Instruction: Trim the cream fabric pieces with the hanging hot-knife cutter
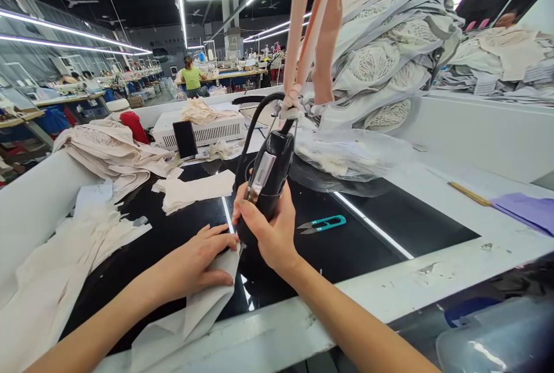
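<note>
My right hand (274,228) is wrapped round a black corded hand-held power tool (272,168) with a metal lever on its side. The tool stands nearly upright, its lower end by the edge of a pale cloth piece (212,292); its working tip is hidden. Pink fabric strips (314,32) tied at its top run up out of view. My left hand (197,260) lies open on the cloth, fingers stretched towards the tool and thumb apart. The cloth hangs over the front edge of the table. Right of the tool lies a pair of teal thread snips (322,224).
Cream cut pieces (199,189) lie on the black tabletop (367,246), more cloth (64,263) at left. Behind are a phone (185,139), a vented white box (220,126), a plastic bag (355,156) and a tall cloth stack (381,55). A person (193,77) sits far off.
</note>
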